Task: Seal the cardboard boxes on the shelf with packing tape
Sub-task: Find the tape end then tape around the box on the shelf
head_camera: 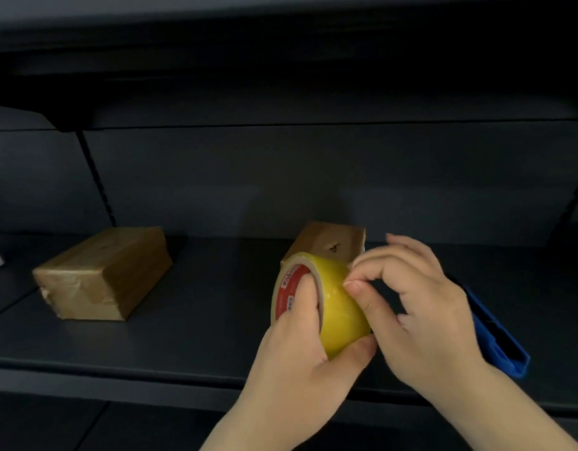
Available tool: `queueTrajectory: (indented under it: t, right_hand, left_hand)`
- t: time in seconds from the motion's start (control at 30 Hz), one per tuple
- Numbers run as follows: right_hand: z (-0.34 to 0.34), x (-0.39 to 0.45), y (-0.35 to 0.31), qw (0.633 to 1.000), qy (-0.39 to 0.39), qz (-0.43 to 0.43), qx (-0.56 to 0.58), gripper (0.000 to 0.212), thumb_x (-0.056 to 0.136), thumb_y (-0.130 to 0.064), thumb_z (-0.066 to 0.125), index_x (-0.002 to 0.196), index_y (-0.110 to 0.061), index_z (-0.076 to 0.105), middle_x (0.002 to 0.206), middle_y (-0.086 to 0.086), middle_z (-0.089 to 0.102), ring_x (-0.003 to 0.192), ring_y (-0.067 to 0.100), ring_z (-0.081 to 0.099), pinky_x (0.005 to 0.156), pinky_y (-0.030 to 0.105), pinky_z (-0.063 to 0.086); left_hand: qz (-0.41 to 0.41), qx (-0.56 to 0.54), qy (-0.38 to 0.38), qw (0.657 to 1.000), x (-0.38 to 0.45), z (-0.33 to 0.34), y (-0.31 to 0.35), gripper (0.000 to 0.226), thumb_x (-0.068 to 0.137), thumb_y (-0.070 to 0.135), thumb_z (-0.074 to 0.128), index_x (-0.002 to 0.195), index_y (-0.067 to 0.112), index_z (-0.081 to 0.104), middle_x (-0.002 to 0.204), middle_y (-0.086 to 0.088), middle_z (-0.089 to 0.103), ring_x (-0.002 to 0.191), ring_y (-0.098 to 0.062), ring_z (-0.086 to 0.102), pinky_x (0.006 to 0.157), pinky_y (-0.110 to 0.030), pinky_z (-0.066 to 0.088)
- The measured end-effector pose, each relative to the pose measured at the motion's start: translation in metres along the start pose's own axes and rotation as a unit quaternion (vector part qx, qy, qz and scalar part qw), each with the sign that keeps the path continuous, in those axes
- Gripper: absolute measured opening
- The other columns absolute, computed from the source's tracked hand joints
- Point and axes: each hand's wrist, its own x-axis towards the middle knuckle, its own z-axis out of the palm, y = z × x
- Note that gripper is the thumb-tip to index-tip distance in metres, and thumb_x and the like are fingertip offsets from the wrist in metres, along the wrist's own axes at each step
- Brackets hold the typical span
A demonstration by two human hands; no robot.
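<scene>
Toward the left of the frame, on the dark shelf, one cardboard box lies on its side with glossy tape already wrapped over its near end, so it looks sealed. Right of centre a second box stands further back, partly hidden behind the tape roll; whether any tape is on it I cannot tell, so by my reading it is the one left to do.

Both hands are busy with the roll in front of that box. The left hand grips it, fingers hooked through the core and thumb under the yellow outer face. The right hand pinches at the roll's surface with thumb and forefinger, apparently picking for the loose end. No strip is pulled free yet.

At the right edge a blue object lies on the shelf behind the right wrist, possibly a cutter. Nothing stands between the roll and the second box.
</scene>
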Motion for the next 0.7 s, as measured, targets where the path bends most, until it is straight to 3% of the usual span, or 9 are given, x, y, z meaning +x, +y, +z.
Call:
queueTrajectory:
  t: [0.07, 0.17, 0.23, 0.33, 0.47, 0.53, 0.6, 0.67, 0.7]
  right_hand:
    - [-0.003, 0.003, -0.010, 1.000, -0.017, -0.008, 0.010, 0.008, 0.084, -0.024, 0.053, 0.079, -0.028, 0.057, 0.079, -0.018, 0.060, 0.083, -0.003, 0.058, 0.101, 0.020, 0.036]
    - [-0.012, 0.022, -0.020, 0.992, -0.054, 0.095, 0.063, 0.014, 0.084, -0.032, 0.048, 0.072, -0.033, 0.055, 0.083, -0.014, 0.064, 0.079, -0.006, 0.060, 0.074, 0.003, 0.042]
    - [-0.014, 0.037, -0.016, 0.960, -0.121, 0.195, 0.157, 0.020, 0.080, -0.037, 0.051, 0.071, -0.025, 0.063, 0.078, -0.013, 0.069, 0.073, -0.002, 0.064, 0.067, 0.006, 0.046]
    - [-0.015, 0.051, -0.008, 0.910, -0.220, 0.250, 0.248, 0.031, 0.065, -0.045, 0.066, 0.073, -0.016, 0.066, 0.071, -0.002, 0.072, 0.067, 0.006, 0.068, 0.067, 0.015, 0.053]
    - [-0.008, 0.062, 0.005, 0.904, -0.227, 0.271, 0.240, 0.015, 0.065, -0.015, 0.078, 0.069, -0.012, 0.064, 0.060, 0.003, 0.071, 0.058, 0.008, 0.068, 0.060, 0.013, 0.052]
    - [-0.006, 0.076, 0.016, 0.883, -0.236, 0.305, 0.266, 0.015, 0.059, -0.015, 0.076, 0.068, -0.011, 0.065, 0.058, 0.004, 0.070, 0.056, 0.009, 0.068, 0.056, 0.014, 0.051]
    - [-0.003, 0.092, 0.042, 0.885, -0.162, 0.336, 0.279, 0.017, 0.058, -0.014, 0.073, 0.072, -0.008, 0.065, 0.057, 0.004, 0.068, 0.050, 0.008, 0.065, 0.051, 0.015, 0.051]
    - [-0.003, 0.112, 0.075, 0.896, -0.030, 0.363, 0.254, 0.015, 0.066, -0.006, 0.073, 0.077, -0.003, 0.063, 0.065, 0.007, 0.066, 0.046, 0.004, 0.062, 0.050, 0.014, 0.052]
    - [-0.001, 0.120, 0.090, 0.896, -0.012, 0.374, 0.237, 0.013, 0.071, -0.004, 0.073, 0.079, -0.003, 0.063, 0.070, 0.008, 0.065, 0.046, 0.003, 0.063, 0.051, 0.014, 0.053]
  left_hand:
    - [-0.026, -0.090, 0.014, 0.996, 0.001, -0.008, 0.004, 0.039, 0.069, 0.033, 0.070, 0.104, 0.036, 0.053, 0.080, 0.004, 0.069, 0.060, -0.010, 0.066, 0.054, -0.028, 0.057]
    - [-0.038, -0.122, -0.003, 0.992, 0.000, -0.020, 0.012, 0.012, 0.076, 0.036, 0.068, 0.087, 0.031, 0.063, 0.064, -0.003, 0.069, 0.051, -0.015, 0.065, 0.047, -0.027, 0.055]
    - [-0.057, -0.131, -0.010, 0.990, -0.001, -0.022, 0.013, 0.019, 0.074, 0.050, 0.063, 0.076, 0.031, 0.066, 0.054, -0.002, 0.065, 0.044, -0.013, 0.061, 0.043, -0.025, 0.052]
    - [-0.070, -0.146, 0.011, 0.987, -0.001, -0.026, 0.012, 0.036, 0.062, 0.057, 0.059, 0.069, 0.023, 0.066, 0.049, -0.004, 0.061, 0.039, -0.013, 0.057, 0.038, -0.023, 0.048]
    - [-0.060, -0.163, -0.083, 0.981, -0.006, -0.034, 0.006, 0.022, 0.072, 0.040, 0.072, 0.083, 0.022, 0.065, 0.060, -0.003, 0.068, 0.055, -0.012, 0.065, 0.053, -0.023, 0.051]
    - [-0.047, -0.170, -0.152, 0.972, -0.011, -0.042, 0.007, 0.014, 0.075, 0.026, 0.070, 0.088, 0.023, 0.067, 0.070, -0.004, 0.071, 0.069, -0.016, 0.068, 0.065, -0.023, 0.052]
    - [-0.071, -0.196, -0.166, 0.964, -0.017, -0.046, 0.006, 0.010, 0.078, 0.029, 0.068, 0.087, 0.025, 0.070, 0.073, -0.006, 0.073, 0.070, -0.017, 0.069, 0.064, -0.023, 0.053]
    - [-0.141, -0.245, -0.168, 0.944, -0.024, -0.046, 0.004, 0.026, 0.078, 0.045, 0.064, 0.082, 0.020, 0.072, 0.068, -0.008, 0.071, 0.061, -0.016, 0.067, 0.058, -0.022, 0.054]
    - [-0.176, -0.272, -0.170, 0.931, -0.027, -0.046, 0.002, 0.033, 0.075, 0.049, 0.064, 0.080, 0.018, 0.073, 0.067, -0.009, 0.070, 0.059, -0.016, 0.067, 0.057, -0.022, 0.054]
